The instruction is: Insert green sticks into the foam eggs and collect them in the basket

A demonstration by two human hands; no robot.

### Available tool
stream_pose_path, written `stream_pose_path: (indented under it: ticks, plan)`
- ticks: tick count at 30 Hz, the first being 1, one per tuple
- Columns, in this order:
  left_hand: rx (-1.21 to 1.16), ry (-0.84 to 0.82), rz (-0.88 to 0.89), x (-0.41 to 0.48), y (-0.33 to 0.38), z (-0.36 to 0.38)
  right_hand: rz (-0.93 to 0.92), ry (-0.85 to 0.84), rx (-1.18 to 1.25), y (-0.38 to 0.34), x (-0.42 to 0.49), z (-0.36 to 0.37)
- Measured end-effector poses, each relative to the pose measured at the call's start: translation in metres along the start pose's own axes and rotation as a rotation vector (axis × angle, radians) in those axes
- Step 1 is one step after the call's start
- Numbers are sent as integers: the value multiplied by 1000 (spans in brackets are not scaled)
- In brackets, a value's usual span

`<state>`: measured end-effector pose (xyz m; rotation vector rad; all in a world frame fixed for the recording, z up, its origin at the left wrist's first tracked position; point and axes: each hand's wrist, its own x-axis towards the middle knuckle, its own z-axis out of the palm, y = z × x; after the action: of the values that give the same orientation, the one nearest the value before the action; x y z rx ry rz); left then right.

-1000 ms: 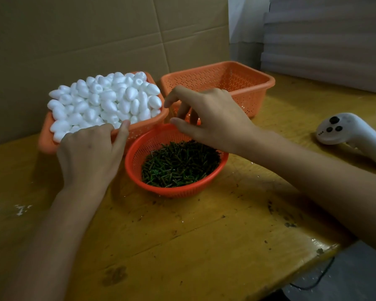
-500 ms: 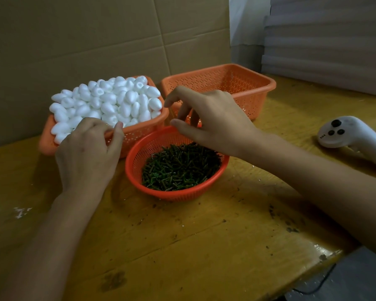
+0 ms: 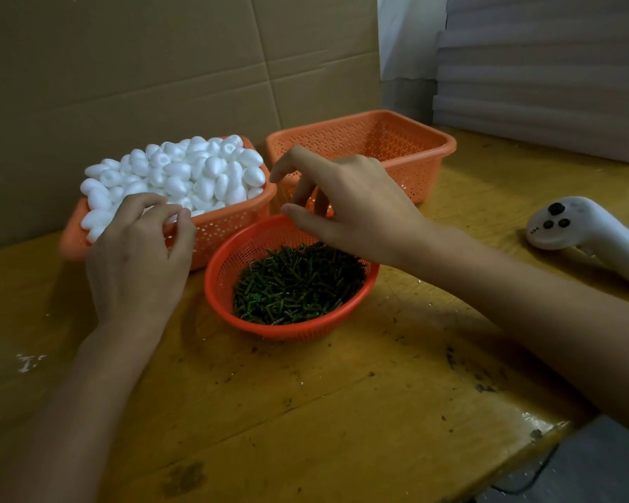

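Note:
Several white foam eggs [image 3: 197, 172] are heaped in an orange rectangular basket [image 3: 233, 223] at the back left. My left hand [image 3: 138, 255] reaches over that basket's near edge, its fingers and thumb curled round a foam egg at the front of the heap. In the middle, a round orange basket [image 3: 218, 285] holds a pile of short green sticks [image 3: 295, 285]. My right hand [image 3: 345, 197] hovers above the round basket's far rim with index finger raised, thumb stretched out and the other fingers hanging down. No stick shows in it. Behind it stands an empty orange rectangular basket [image 3: 396, 139].
Everything stands on a worn wooden table [image 3: 342, 393] whose front edge runs off at the lower right. A cardboard wall [image 3: 160, 67] closes the back. A white hand controller [image 3: 578, 226] lies at the right. Stacked grey foam sheets [image 3: 541, 67] are at the back right.
My left hand has moved up from the basket's front wall onto the eggs and curled its fingers round one. My right hand has stayed above the round basket.

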<state>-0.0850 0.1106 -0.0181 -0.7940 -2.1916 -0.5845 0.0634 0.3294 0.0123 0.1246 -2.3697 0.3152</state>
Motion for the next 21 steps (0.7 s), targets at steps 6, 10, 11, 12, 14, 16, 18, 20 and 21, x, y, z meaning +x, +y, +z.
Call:
stream_pose_path:
  ticks: [6, 10, 11, 12, 14, 16, 18, 20, 21]
  plan:
    - [-19, 25, 8, 0, 3, 0, -10, -6, -1, -1, 0, 0]
    - [-48, 43, 31, 0, 1, 1, -9, -10, 0, 0, 0, -1]
    - [-58, 49, 40, 0, 1, 1, -9, -12, -1, 0, 0, -1]
    - [-73, 60, 51, 0, 0, 2, -9, -13, -2, 0, 0, -1]
    - [-121, 104, 78, 0, -2, 2, -8, -16, -7, 0, 1, -1]
    - [-189, 176, 124, 1, -4, 2, -8, -19, -5, 0, 1, 0]
    - [-285, 248, 160, 1, -3, 1, 4, -15, 19, 1, 1, 0]
    - [-398, 293, 171, 1, 2, 0, 26, -6, 64, 2, 1, 0]
    - [-456, 297, 168, 1, 6, 0, 38, 0, 90, 2, 1, 0]
